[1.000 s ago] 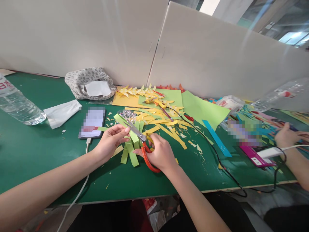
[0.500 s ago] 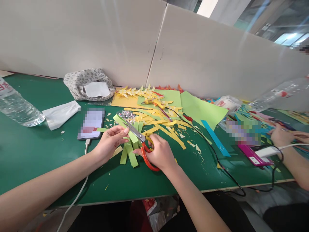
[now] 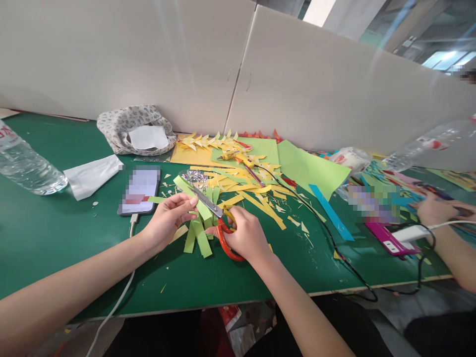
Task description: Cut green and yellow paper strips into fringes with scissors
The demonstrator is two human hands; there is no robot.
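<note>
My right hand (image 3: pixel 246 233) is closed round the red and yellow handles of a pair of scissors (image 3: pixel 210 203), whose blades point up and left. Pinched in my left hand (image 3: pixel 174 218) is a light green paper strip (image 3: pixel 181 182), lying along the blades; whether the blades are parted is hard to make out. Below and between the hands, several cut green strips (image 3: pixel 203 240) lie on the green table (image 3: pixel 122 292). Just beyond the blades is a patch of small speckled pieces (image 3: pixel 199 177).
A phone (image 3: pixel 139 191) with a charging cable lies at the left, near a water bottle (image 3: pixel 29 163) and a cloth pouch (image 3: pixel 136 129). Yellow paper strips (image 3: pixel 266 208) and a yellow glue gun (image 3: pixel 238 157) with a black cord lie ahead. Another person's hand (image 3: pixel 433 210) works at the far right.
My hands, the scissors and the green strip stay almost in place. At the far right, the other person's fingers have shifted slightly.
</note>
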